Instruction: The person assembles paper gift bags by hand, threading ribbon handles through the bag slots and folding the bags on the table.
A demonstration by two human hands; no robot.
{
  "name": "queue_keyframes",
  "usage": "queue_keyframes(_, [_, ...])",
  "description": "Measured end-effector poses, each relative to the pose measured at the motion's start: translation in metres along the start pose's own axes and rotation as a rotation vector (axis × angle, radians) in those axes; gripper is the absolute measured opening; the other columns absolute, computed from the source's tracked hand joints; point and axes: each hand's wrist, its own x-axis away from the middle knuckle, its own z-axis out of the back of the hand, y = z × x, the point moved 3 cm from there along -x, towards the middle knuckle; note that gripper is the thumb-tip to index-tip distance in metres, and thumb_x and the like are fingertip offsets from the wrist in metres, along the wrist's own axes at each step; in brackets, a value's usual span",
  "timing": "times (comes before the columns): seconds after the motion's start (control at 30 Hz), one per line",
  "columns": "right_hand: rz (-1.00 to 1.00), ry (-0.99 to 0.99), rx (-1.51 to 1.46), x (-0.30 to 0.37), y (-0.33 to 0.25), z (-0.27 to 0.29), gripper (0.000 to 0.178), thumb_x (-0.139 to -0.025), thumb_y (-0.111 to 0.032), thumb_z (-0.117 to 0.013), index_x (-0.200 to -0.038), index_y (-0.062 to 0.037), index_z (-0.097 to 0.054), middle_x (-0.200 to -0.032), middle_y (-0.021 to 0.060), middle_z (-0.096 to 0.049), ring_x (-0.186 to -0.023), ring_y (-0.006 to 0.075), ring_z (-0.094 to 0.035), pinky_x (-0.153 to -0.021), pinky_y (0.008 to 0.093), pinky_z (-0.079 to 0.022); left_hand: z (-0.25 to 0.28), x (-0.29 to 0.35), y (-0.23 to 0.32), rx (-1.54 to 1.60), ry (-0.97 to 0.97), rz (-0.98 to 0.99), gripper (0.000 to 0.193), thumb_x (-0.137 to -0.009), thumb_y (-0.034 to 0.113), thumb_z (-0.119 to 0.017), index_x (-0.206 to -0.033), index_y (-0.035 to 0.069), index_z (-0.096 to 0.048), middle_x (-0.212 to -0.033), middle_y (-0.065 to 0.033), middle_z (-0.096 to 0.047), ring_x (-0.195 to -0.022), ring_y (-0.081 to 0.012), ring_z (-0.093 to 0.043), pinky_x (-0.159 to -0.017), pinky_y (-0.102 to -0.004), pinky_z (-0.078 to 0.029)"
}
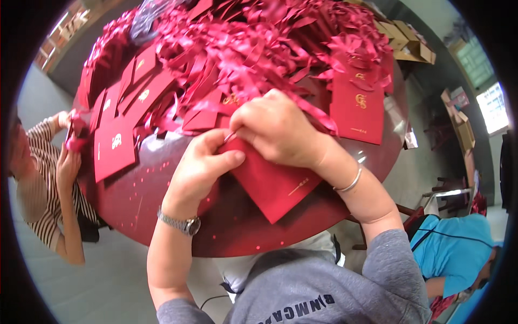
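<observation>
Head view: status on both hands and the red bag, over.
Left hand and right hand pinching at upper end of red bag. Bag tilted, printed side up. Hands hide its top; ribbon heap beyond.

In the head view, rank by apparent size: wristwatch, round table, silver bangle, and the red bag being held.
Largest to smallest:
1. Round table
2. Held red bag
3. Wristwatch
4. Silver bangle

gold lettering (304,183): held red bag (275,186) | gold emblems (361,100): other red bags (356,117) | dark capitals (302,308): grey shirt (310,272)
</observation>
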Motion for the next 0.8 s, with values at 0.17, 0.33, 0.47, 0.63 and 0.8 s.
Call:
queue_keyframes(0.17, [-0.077,-0.021,-0.123,0.003,0.005,-0.004,0.009,-0.082,-0.007,-0.066,-0.089,-0.0091,-0.059,-0.08,0.0042,-0.064,-0.074,0.0241,-0.061,-0.068,0.0355,-0.041,0.005,-0.003,-0.009,0.046,0.028,0.043,0.037,-0.079,0.007,-0.074,-0.11,-0.006,-0.059,-0.1,-0.0039,-0.062,-0.089,-0.0082,-0.057,-0.08,-0.0226,-0.047])
queue_keyframes(0.33, [-0.123,-0.069,-0.205,0.007,0.004,-0.003,0.009,-0.082,-0.006,-0.065,-0.09,-0.0072,-0.06,-0.081,0.0066,-0.064,-0.075,0.0262,-0.062,-0.069,0.0352,-0.043,0.002,0.0,-0.012,0.118,-0.004,0.042,0.03,-0.08,0.0,-0.069,-0.109,-0.005,-0.06,-0.1,-0.0032,-0.063,-0.09,-0.0091,-0.058,-0.083,-0.0232,-0.048])
queue_keyframes(0.47, [-0.187,-0.104,-0.239,0.01,0.006,-0.005,0.009,-0.084,-0.004,-0.064,-0.092,-0.0037,-0.06,-0.083,0.0097,-0.064,-0.077,0.0269,-0.063,-0.068,0.0346,-0.047,0.005,-0.001,-0.018,0.12,-0.024,0.05,0.029,-0.081,-0.003,-0.066,-0.109,-0.005,-0.06,-0.102,-0.0035,-0.064,-0.091,-0.0092,-0.059,-0.084,-0.0237,-0.049])
queue_keyframes(0.63, [-0.288,-0.105,-0.348,0.013,0.012,-0.008,0.009,-0.086,-0.003,-0.063,-0.095,-0.0004,-0.06,-0.086,0.0108,-0.064,-0.076,0.0207,-0.062,-0.07,0.0302,-0.049,0.009,-0.005,-0.022,0.212,-0.032,0.135,0.027,-0.082,-0.003,-0.065,-0.108,-0.005,-0.06,-0.101,-0.0059,-0.064,-0.089,-0.0117,-0.061,-0.083,-0.0243,-0.05])
queue_keyframes(0.8, [-0.417,-0.131,-0.42,0.01,0.012,-0.005,0.011,-0.087,-0.002,-0.064,-0.096,0.0004,-0.061,-0.086,0.01,-0.065,-0.079,0.0166,-0.063,-0.072,0.0286,-0.05,0.011,-0.004,-0.018,0.217,-0.081,0.162,0.026,-0.083,0.0,-0.065,-0.108,-0.005,-0.059,-0.1,-0.0066,-0.064,-0.09,-0.0132,-0.062,-0.086,-0.0267,-0.049])
